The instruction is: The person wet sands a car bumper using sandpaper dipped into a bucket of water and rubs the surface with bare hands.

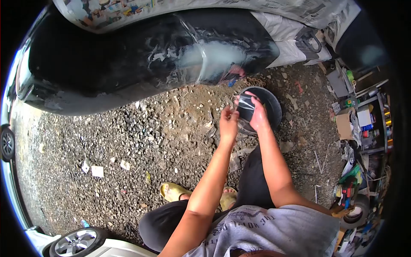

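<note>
A dark, wet-looking sheet (245, 106), seemingly sandpaper, is between my two hands over a round dark bucket (276, 102). My right hand (259, 115) grips the sheet along its right side, fingers and thumb closed and wet. At the sheet's left edge, my left hand (229, 119) has its fingers curled in a pinch; blur makes its exact contact hard to see. Beyond the bucket runs a black car body panel (115, 55) with a pale, scuffed patch (218, 55) that neither hand touches.
Gravel ground (132, 141) with paper scraps surrounds my sandalled feet. Printed masking sheets (295, 10) cover the car above the panel. Along the right stand cluttered shelves (376, 115) and a small tyre (356, 212). A silver-rimmed car wheel (76, 243) is at lower left.
</note>
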Action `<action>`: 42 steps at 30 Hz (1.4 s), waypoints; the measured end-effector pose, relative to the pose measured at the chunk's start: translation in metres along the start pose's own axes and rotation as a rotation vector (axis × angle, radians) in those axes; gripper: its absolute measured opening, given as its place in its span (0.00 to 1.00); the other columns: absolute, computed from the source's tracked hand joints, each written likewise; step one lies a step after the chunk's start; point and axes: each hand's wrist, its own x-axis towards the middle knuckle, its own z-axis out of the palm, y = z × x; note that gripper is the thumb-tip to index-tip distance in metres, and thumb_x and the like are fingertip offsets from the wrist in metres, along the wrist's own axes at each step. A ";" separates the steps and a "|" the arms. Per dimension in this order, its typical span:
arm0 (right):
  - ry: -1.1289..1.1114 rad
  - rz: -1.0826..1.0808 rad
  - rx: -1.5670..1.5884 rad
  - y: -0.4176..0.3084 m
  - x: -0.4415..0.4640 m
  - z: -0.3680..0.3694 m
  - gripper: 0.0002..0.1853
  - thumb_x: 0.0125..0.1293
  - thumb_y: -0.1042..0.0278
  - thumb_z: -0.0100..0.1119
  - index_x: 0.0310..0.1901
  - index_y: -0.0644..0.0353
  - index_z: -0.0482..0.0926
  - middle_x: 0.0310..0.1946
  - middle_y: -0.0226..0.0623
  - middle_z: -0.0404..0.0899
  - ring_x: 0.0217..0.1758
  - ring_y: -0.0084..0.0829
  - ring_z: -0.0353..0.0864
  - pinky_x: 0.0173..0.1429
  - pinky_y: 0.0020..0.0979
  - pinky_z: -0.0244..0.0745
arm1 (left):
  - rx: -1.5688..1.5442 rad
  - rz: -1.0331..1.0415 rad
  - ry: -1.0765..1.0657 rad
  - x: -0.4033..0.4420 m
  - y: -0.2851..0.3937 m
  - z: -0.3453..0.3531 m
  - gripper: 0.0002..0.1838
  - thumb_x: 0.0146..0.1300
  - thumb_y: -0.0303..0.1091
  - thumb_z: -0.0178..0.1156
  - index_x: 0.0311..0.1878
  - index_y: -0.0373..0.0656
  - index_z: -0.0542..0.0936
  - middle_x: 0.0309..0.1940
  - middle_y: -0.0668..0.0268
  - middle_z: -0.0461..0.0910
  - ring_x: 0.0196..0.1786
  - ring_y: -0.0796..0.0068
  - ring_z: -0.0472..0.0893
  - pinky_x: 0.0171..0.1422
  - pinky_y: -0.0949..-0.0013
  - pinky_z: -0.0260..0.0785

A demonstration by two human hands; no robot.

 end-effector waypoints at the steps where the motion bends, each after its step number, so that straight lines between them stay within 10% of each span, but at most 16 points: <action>1: 0.125 -0.057 -0.053 -0.003 0.010 -0.011 0.16 0.81 0.62 0.46 0.62 0.56 0.76 0.53 0.51 0.86 0.51 0.47 0.89 0.60 0.50 0.83 | -0.025 0.090 0.050 0.006 -0.005 -0.006 0.27 0.75 0.33 0.61 0.73 0.37 0.68 0.57 0.62 0.80 0.54 0.72 0.79 0.57 0.65 0.74; 6: 0.396 0.129 -1.202 0.034 0.073 -0.137 0.23 0.67 0.67 0.61 0.64 0.48 0.79 0.44 0.39 0.85 0.49 0.32 0.86 0.40 0.37 0.79 | -0.297 0.442 0.382 -0.024 0.102 -0.015 0.34 0.82 0.52 0.50 0.78 0.39 0.57 0.69 0.59 0.65 0.67 0.66 0.70 0.72 0.57 0.65; 8: 0.490 0.227 -1.465 0.073 0.083 -0.184 0.36 0.63 0.69 0.62 0.76 0.57 0.69 0.70 0.47 0.75 0.67 0.44 0.78 0.65 0.40 0.74 | -0.443 0.620 0.472 -0.036 0.141 -0.019 0.46 0.76 0.61 0.55 0.81 0.37 0.50 0.76 0.52 0.59 0.77 0.58 0.62 0.79 0.53 0.57; 10: 0.616 0.316 -0.917 0.045 0.053 -0.131 0.34 0.68 0.68 0.62 0.76 0.61 0.67 0.74 0.46 0.71 0.69 0.43 0.77 0.73 0.36 0.67 | -0.492 0.740 0.490 -0.036 0.166 -0.030 0.47 0.74 0.62 0.57 0.82 0.41 0.49 0.79 0.53 0.57 0.82 0.56 0.57 0.83 0.51 0.51; 13: 0.530 -0.003 -1.204 0.003 0.011 -0.069 0.25 0.74 0.67 0.58 0.70 0.63 0.73 0.60 0.45 0.82 0.62 0.37 0.81 0.67 0.36 0.71 | -0.491 0.751 0.340 -0.040 0.202 -0.038 0.50 0.72 0.63 0.60 0.84 0.47 0.47 0.80 0.54 0.56 0.82 0.57 0.57 0.85 0.48 0.48; 14: 0.410 -0.119 -1.203 -0.015 0.005 -0.058 0.21 0.76 0.69 0.56 0.67 0.64 0.74 0.57 0.42 0.83 0.60 0.35 0.80 0.66 0.35 0.72 | -0.594 0.748 0.234 -0.038 0.205 -0.040 0.55 0.73 0.47 0.66 0.85 0.39 0.37 0.79 0.54 0.57 0.80 0.63 0.60 0.85 0.56 0.47; 19: -0.010 -0.464 -1.154 -0.117 -0.080 0.147 0.11 0.76 0.67 0.62 0.53 0.61 0.78 0.38 0.34 0.88 0.41 0.24 0.85 0.52 0.30 0.79 | -0.419 0.793 0.312 -0.014 0.193 -0.025 0.64 0.67 0.53 0.72 0.85 0.43 0.31 0.80 0.51 0.52 0.80 0.58 0.56 0.85 0.56 0.44; 22: -0.151 -0.629 -1.855 -0.147 -0.124 0.270 0.18 0.68 0.57 0.72 0.50 0.59 0.79 0.35 0.42 0.86 0.36 0.42 0.87 0.40 0.37 0.78 | -0.458 0.798 0.308 -0.010 0.193 -0.024 0.70 0.64 0.54 0.75 0.84 0.42 0.27 0.82 0.47 0.46 0.83 0.55 0.52 0.86 0.55 0.41; 24: -0.496 -1.118 -2.010 -0.146 -0.104 0.301 0.21 0.65 0.54 0.74 0.48 0.60 0.76 0.35 0.45 0.85 0.33 0.50 0.86 0.35 0.43 0.79 | -0.462 0.788 0.317 -0.008 0.191 -0.026 0.73 0.62 0.53 0.77 0.83 0.40 0.24 0.82 0.44 0.43 0.83 0.53 0.50 0.86 0.55 0.40; 30: -0.412 -1.318 -2.526 -0.147 -0.091 0.341 0.25 0.61 0.52 0.76 0.45 0.58 0.70 0.33 0.43 0.83 0.33 0.51 0.87 0.31 0.46 0.80 | -0.534 0.839 0.286 -0.003 0.192 -0.024 0.75 0.60 0.54 0.78 0.83 0.38 0.23 0.83 0.42 0.38 0.85 0.52 0.45 0.87 0.55 0.36; 35: -0.441 -1.349 -2.527 -0.137 -0.085 0.347 0.46 0.53 0.50 0.79 0.71 0.61 0.69 0.64 0.43 0.73 0.69 0.42 0.73 0.69 0.48 0.72 | -0.480 0.876 0.343 0.006 0.185 -0.023 0.68 0.64 0.50 0.76 0.85 0.47 0.29 0.81 0.52 0.49 0.81 0.59 0.55 0.85 0.55 0.44; 42: -0.418 -1.532 -2.552 -0.121 -0.074 0.326 0.62 0.51 0.46 0.80 0.82 0.60 0.53 0.80 0.43 0.59 0.77 0.46 0.65 0.77 0.64 0.59 | -0.575 0.909 0.291 -0.004 0.194 -0.021 0.68 0.63 0.50 0.77 0.85 0.44 0.29 0.81 0.51 0.50 0.80 0.59 0.57 0.84 0.55 0.46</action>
